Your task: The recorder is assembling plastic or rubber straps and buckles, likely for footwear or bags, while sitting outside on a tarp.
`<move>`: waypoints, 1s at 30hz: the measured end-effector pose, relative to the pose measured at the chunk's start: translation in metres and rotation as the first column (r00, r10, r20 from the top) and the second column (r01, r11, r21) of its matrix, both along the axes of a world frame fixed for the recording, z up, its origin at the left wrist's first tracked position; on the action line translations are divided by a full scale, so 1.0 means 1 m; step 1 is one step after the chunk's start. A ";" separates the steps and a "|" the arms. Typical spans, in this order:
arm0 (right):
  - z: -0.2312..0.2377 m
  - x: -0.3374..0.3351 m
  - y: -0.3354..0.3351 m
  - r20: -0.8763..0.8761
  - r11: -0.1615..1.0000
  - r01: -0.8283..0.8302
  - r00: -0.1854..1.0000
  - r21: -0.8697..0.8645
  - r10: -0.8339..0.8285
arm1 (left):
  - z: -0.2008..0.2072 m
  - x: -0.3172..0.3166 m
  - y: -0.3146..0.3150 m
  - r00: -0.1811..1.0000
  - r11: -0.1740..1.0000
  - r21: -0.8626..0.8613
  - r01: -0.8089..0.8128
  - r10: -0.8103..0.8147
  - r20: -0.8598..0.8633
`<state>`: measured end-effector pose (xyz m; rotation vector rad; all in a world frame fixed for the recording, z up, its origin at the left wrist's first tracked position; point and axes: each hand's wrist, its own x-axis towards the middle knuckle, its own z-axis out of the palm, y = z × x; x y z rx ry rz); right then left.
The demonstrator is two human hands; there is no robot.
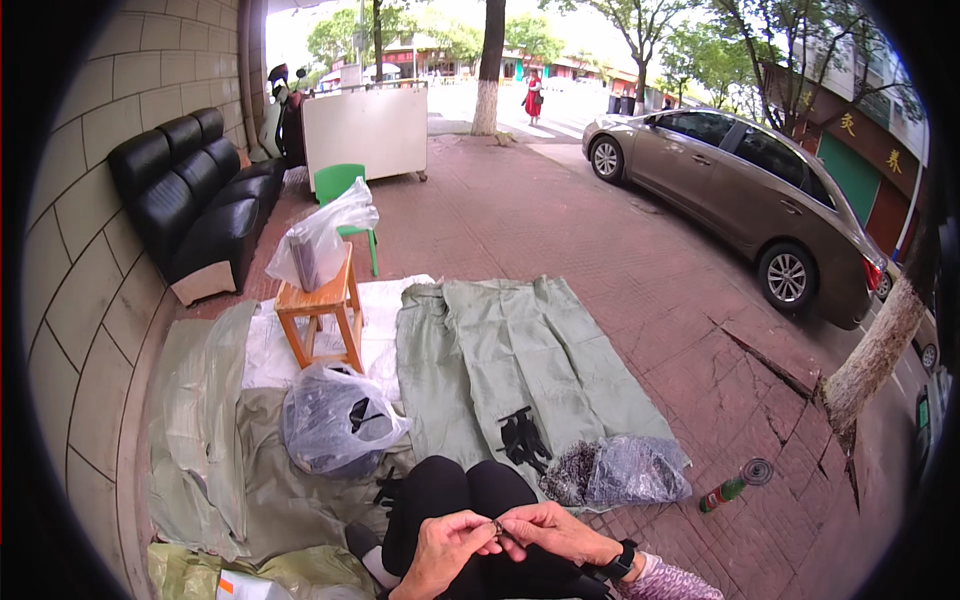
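Observation:
Over my lap in dark trousers [430, 505], my left hand [447, 552] and my right hand [562, 533] meet fingertip to fingertip. Both pinch a small dark piece [498, 528], too small to name and mostly covered by the fingers. Past my knees, a bundle of black strips [523, 438] lies on a grey-green sheet [500, 340]. To its right, many small black bits [568, 476] spill beside a clear plastic bag [640, 472]. A translucent bag [335, 415] with dark contents stands to the left of my knees.
A wooden stool [318, 298] bears a plastic bag [310, 250]; behind it is a green chair [340, 180]. A green bottle [722, 492] stands at right. A black sofa [195, 195] lines the wall. Beyond are a white cart [365, 132], a parked car [715, 165] and a person [533, 97].

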<state>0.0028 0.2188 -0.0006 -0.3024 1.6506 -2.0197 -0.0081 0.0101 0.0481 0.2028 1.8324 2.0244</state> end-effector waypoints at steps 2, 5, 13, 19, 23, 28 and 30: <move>0.011 0.003 -0.001 0.094 0.998 0.058 0.994 -0.016 -0.056 | -0.031 -0.005 -0.006 0.997 0.998 0.034 0.044 -0.046 0.060; 0.018 -0.007 0.002 0.123 0.995 0.103 0.987 -0.015 -0.100 | -0.044 -0.016 -0.009 0.969 0.980 0.199 -0.016 -0.033 0.243; 0.007 -0.006 0.007 0.269 0.924 0.242 0.949 -0.296 -0.162 | -0.056 -0.019 0.004 0.878 0.873 0.476 -0.105 -0.143 0.457; -0.007 -0.014 0.008 -0.007 0.918 0.344 0.936 -0.200 -0.352 | -0.050 -0.024 0.008 0.937 0.976 0.207 -0.061 -0.015 0.349; -0.002 -0.013 0.005 0.127 0.925 0.369 0.926 -0.095 -0.356 | -0.058 -0.022 0.010 0.967 0.981 0.168 -0.099 0.055 0.249; -0.005 -0.011 0.002 0.342 0.907 0.381 0.889 -0.180 -0.306 | -0.061 -0.019 0.017 0.983 0.976 0.121 -0.178 0.181 -0.011; -0.004 -0.010 0.003 0.428 0.894 0.379 0.867 -0.238 -0.254 | -0.060 -0.020 0.019 0.969 0.972 0.112 -0.208 0.220 -0.111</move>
